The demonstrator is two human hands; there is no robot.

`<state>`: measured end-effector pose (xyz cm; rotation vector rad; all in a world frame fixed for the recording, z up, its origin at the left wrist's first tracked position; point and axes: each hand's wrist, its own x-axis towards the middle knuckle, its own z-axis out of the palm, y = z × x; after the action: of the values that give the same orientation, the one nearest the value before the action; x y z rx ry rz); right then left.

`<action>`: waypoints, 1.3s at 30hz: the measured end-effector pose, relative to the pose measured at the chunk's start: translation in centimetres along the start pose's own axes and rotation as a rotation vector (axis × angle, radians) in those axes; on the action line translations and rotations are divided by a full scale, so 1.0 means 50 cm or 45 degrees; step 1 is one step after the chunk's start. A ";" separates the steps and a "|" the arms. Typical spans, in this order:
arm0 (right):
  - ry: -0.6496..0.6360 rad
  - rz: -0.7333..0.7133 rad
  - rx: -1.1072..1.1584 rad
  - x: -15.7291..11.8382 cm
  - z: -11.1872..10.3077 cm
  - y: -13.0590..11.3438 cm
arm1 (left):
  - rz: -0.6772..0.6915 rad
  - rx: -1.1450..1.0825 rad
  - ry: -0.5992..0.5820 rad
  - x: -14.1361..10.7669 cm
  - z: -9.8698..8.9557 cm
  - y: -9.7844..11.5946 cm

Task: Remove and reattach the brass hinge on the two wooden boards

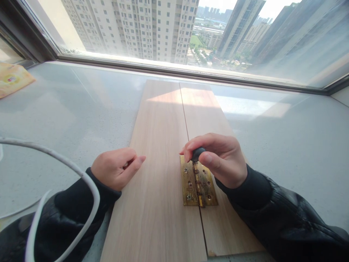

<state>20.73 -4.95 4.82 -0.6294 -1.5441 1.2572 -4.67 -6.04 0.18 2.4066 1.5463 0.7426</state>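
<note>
A brass hinge [198, 183] lies across the seam between two pale wooden boards, the left board [160, 145] and the narrower right board [226, 233]. Screws show in its left leaf; some holes are visible in the right leaf. My right hand [222, 158] grips a dark rounded handle [198, 153] between thumb and fingers, just above the hinge's far end. What lies below the handle is hidden. My left hand [118, 167] is closed over the left board's edge, its fingers curled; something small and pale shows inside the curl, too small to name.
A white cable [94, 193] loops over my left forearm. An orange-yellow packet [13, 80] lies at the far left on the pale speckled countertop [68, 120]. Behind the boards runs a dark window frame [163, 71], with tall buildings outside.
</note>
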 end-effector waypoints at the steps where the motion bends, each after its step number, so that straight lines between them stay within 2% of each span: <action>1: -0.031 0.011 0.006 0.002 0.001 0.001 | 0.001 -0.004 0.001 0.000 0.000 0.000; 5: -0.167 0.060 -0.011 0.004 0.003 0.001 | -0.012 -0.020 -0.003 0.000 -0.002 0.002; 12: -0.243 0.021 -0.099 -0.009 -0.002 -0.012 | -0.025 -0.023 -0.007 0.000 -0.003 0.003; 15: -0.147 -0.025 -0.181 -0.008 -0.003 -0.008 | -0.020 -0.027 -0.002 0.001 -0.003 0.004; 20: 0.091 -0.067 -0.106 -0.014 -0.008 0.001 | -0.013 -0.020 -0.003 0.000 -0.002 0.002; 23: 0.146 -0.092 -0.097 -0.016 -0.010 0.002 | -0.007 -0.020 0.003 0.000 -0.001 0.001; 26: 0.090 -0.024 -0.028 -0.011 -0.005 0.006 | -0.008 -0.020 0.000 0.000 -0.001 0.000; 31: -0.136 0.080 0.144 0.003 0.017 0.021 | -0.015 -0.010 -0.014 -0.001 -0.001 0.000; 36: -0.112 0.081 0.208 -0.001 0.014 0.027 | -0.003 -0.010 -0.012 -0.001 -0.002 0.000; 39: -0.156 0.067 0.177 -0.004 0.002 0.022 | 0.004 -0.012 -0.008 0.001 -0.003 0.002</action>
<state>20.50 -4.80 3.71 -0.5142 -1.5317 1.4526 -4.65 -6.09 0.37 2.4024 1.5339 0.7407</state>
